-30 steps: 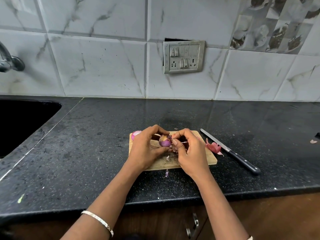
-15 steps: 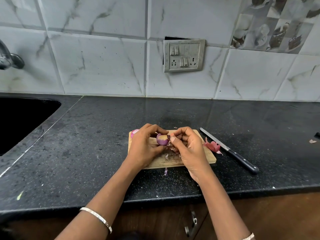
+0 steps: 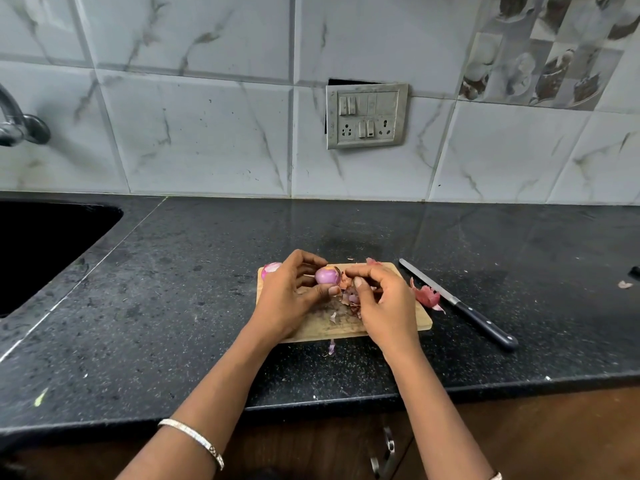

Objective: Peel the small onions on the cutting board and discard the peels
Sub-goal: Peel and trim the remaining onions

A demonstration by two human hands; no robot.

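My left hand point(image 3: 287, 296) has its thumb and fingers curled round a small onion point(image 3: 327, 275), held just over the board point(image 3: 424, 318) between my two hands; its top shows smooth and purple, mostly bare. My right hand point(image 3: 384, 303) is curled too, fingertips pinching the papery peel point(image 3: 347, 285) that hangs off the onion's right side – that skin is loose but, as far as I can tell, not yet free. Under my right fingers more scraps lie on the board. Just past my left hand a second onion point(image 3: 271, 269) sits at the board's far left corner; it looks pink and clean, so I judge it done, though most of it is hidden. To the right of my right hand a heap of peels point(image 3: 426, 295) rests at the board's edge, touching the knife point(image 3: 460, 306) or just beside it. One sliver point(image 3: 331, 348) lies on the counter point(image 3: 173, 306) nearer me. So the peeling seems nearly over – all the discarding is left.
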